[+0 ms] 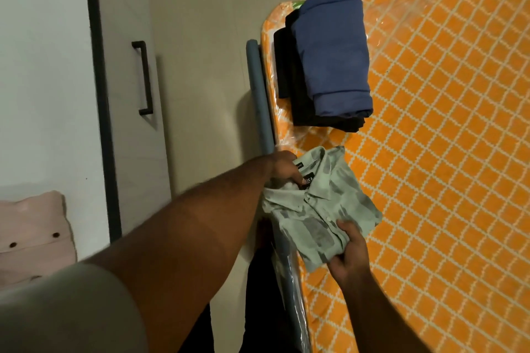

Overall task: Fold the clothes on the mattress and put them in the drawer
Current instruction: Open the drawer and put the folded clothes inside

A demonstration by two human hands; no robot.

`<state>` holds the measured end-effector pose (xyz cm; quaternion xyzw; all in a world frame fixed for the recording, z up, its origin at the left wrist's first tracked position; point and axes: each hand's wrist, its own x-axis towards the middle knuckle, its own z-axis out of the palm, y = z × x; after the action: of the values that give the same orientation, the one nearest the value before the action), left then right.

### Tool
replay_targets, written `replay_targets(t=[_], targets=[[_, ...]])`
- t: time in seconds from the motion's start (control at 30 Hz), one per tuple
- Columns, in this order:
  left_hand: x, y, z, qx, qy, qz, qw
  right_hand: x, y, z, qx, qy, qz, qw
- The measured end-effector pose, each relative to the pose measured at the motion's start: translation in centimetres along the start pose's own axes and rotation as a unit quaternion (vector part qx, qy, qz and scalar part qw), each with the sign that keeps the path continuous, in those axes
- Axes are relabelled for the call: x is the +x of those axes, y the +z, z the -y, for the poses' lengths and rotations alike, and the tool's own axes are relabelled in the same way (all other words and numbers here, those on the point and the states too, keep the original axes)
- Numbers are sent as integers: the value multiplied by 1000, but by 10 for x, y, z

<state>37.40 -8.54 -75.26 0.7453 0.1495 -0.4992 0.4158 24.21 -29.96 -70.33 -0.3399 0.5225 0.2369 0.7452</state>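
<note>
A folded pale green patterned shirt (324, 203) lies at the near left edge of the orange checked mattress (447, 152). My left hand (282, 167) grips its collar end beside the black label. My right hand (348, 255) holds the shirt's lower edge, thumb on top. Farther along the mattress edge sits a stack of folded clothes: a blue garment (332, 54) on top of black ones (289, 74).
A grey-blue bed rail (258, 94) runs along the mattress's left side. A white wardrobe door with a black handle (143, 77) stands at the left. A pink garment with dark buttons (34, 238) lies at the far left. Beige floor separates bed and wardrobe.
</note>
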Motion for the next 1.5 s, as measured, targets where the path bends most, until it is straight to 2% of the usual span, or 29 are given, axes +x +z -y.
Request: replay_targets(t=[0.17,0.23,0.3,0.47,0.63,0.77,0.87,1.13,1.23,1.27,1.37,1.5], targets=[[-65,-8,13,-206,-5,37,978,-38,1,22,-78,3,38,996],[-99,-17,18,-248,3,65,966,-54,14,24,-108,1,63,992],[-131,-29,23,-265,11,57,963,-67,28,24,-145,-11,82,986],[-221,-75,40,-260,68,-28,963,-99,86,10,-241,-70,129,959],[-303,-134,72,-266,120,-137,947,-129,170,-24,-272,-137,201,931],[-368,-177,118,-291,154,-199,923,-152,240,-59,-318,-203,280,883],[-404,-197,171,-338,157,-241,896,-168,282,-95,-382,-214,302,847],[-415,-189,335,-445,58,-304,841,-166,326,-230,-568,-260,280,729],[-400,-168,377,-477,20,-300,826,-145,324,-273,-650,-272,224,673],[-394,-162,387,-487,11,-298,821,-140,324,-284,-666,-265,210,665],[-374,-150,414,-490,-17,-296,820,-131,323,-314,-703,-234,143,656],[-331,-139,453,-463,-64,-283,837,-107,315,-344,-761,-203,77,611]])
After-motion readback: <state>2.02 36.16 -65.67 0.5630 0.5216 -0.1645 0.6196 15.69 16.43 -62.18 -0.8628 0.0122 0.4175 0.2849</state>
